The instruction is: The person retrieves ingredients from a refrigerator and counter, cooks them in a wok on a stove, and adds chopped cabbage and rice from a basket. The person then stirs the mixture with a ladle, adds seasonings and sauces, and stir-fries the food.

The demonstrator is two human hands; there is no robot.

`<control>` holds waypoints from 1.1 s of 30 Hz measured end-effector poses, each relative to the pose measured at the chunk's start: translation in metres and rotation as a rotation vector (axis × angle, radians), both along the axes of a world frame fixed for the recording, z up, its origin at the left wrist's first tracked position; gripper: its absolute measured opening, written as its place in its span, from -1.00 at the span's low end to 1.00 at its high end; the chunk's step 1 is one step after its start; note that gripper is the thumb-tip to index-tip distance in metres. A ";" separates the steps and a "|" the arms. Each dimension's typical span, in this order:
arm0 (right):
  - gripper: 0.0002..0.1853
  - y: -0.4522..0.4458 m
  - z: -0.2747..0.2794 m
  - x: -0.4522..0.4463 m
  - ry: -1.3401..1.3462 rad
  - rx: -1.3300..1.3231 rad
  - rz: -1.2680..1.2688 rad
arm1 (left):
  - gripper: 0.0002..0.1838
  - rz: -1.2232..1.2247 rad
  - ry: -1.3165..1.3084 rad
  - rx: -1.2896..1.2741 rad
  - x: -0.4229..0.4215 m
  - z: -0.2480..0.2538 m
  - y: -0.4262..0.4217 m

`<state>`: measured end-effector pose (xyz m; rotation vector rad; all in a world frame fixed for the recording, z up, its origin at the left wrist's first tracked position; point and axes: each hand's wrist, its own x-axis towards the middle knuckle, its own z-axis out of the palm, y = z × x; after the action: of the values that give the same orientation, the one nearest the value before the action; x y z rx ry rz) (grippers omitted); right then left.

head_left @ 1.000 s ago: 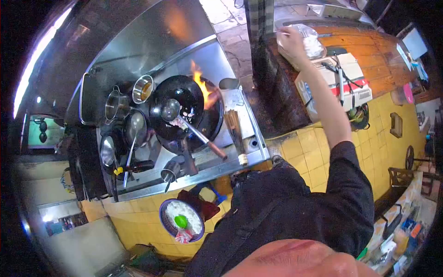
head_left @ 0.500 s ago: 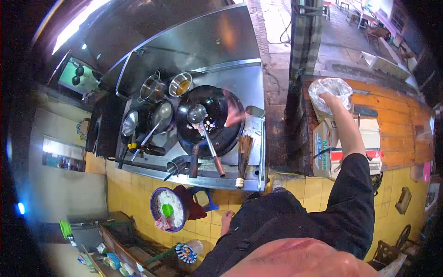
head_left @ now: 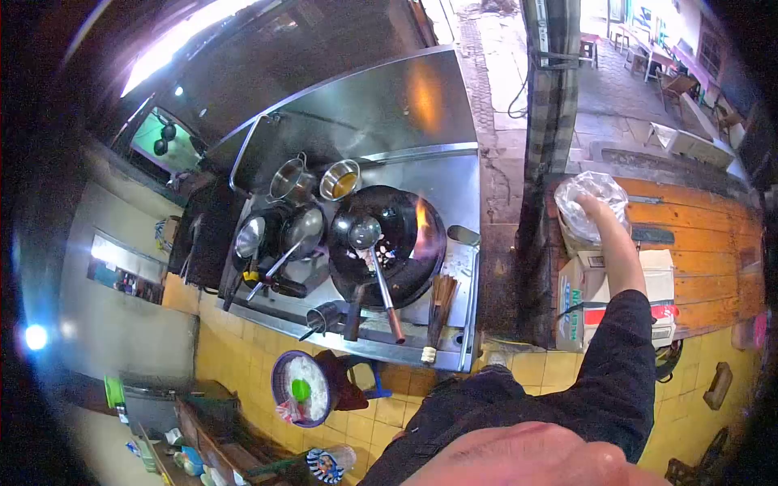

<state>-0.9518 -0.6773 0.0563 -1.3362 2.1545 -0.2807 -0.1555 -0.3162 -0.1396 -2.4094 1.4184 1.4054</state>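
My right hand [head_left: 591,207] reaches into a clear plastic bag [head_left: 601,185] at the right; its fingers are hidden inside the plastic. The bag stands at the left end of a wooden table, just behind a cardboard box [head_left: 658,283]. My left hand is out of view. On the stove to the left sits a black wok [head_left: 348,271] with small pale pieces of food in it. A ladle [head_left: 381,275] rests in the wok, its wooden-ended handle over the front rim. Flame [head_left: 421,219] flares at the wok's right side.
Behind the wok stand a metal pot [head_left: 289,181] and a pot of yellowish liquid [head_left: 340,179]. A bundled-stick brush [head_left: 440,312] lies at the stove's front right. Below the stove is a purple basin [head_left: 283,381] of white rice. A post [head_left: 551,105] rises between stove and table [head_left: 697,219].
The whole view has shifted, with the stove and table lower in the picture. My left hand has gone out of view. Orange flame now shows clearly at the wok. My right hand stays in the bag.
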 end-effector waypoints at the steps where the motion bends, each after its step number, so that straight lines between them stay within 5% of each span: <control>1: -0.58 0.000 0.003 0.002 0.046 -0.001 0.066 | -0.59 -0.003 -0.002 -0.003 0.002 0.000 0.001; 6: -0.66 0.000 0.011 -0.011 0.118 0.003 0.128 | -0.55 -0.065 -0.016 -0.024 0.012 -0.011 0.000; 9: -0.70 0.001 0.026 -0.021 0.147 0.018 0.166 | -0.54 -0.319 -0.095 -0.096 0.025 -0.026 -0.001; 10: -0.72 0.000 0.031 -0.022 0.178 0.025 0.204 | -0.53 0.014 0.058 0.062 0.026 -0.025 -0.005; 12: -0.75 -0.001 0.040 -0.024 0.236 0.041 0.276 | -0.52 0.183 0.145 -0.035 0.017 -0.024 0.001; 15: -0.79 -0.005 0.052 -0.025 0.219 0.047 0.306 | -0.52 0.076 0.036 0.016 0.012 -0.019 0.005; 18: -0.76 -0.001 0.041 -0.042 -0.141 -0.099 0.004 | -0.52 0.053 0.010 0.035 0.007 -0.011 0.007; 21: -0.71 -0.007 0.014 -0.085 0.333 -0.081 0.390 | -0.53 0.046 0.002 0.045 0.000 -0.009 0.007; 23: -0.66 -0.002 0.006 -0.076 -0.613 -0.221 -0.473 | -0.53 0.043 -0.006 0.048 -0.003 -0.007 0.008; 26: -0.56 -0.025 -0.071 -0.120 -0.200 -0.106 -0.302 | -0.54 0.041 -0.015 0.054 -0.009 0.000 0.009; 29: -0.55 -0.016 -0.057 -0.066 -0.141 -0.411 -0.372 | -0.54 0.032 -0.021 0.054 -0.013 0.002 0.008; 31: -0.50 0.004 -0.004 -0.037 0.071 -0.228 -0.312 | -0.54 0.026 -0.020 0.056 -0.015 0.005 0.007; 33: -0.50 0.016 0.041 -0.031 -0.387 -0.114 -0.263 | -0.54 0.025 -0.020 0.053 -0.018 0.007 0.008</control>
<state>-0.9825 -0.6611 0.0973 -0.9579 1.9980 -0.7148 -0.1736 -0.3083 -0.1329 -2.4104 1.3334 1.4009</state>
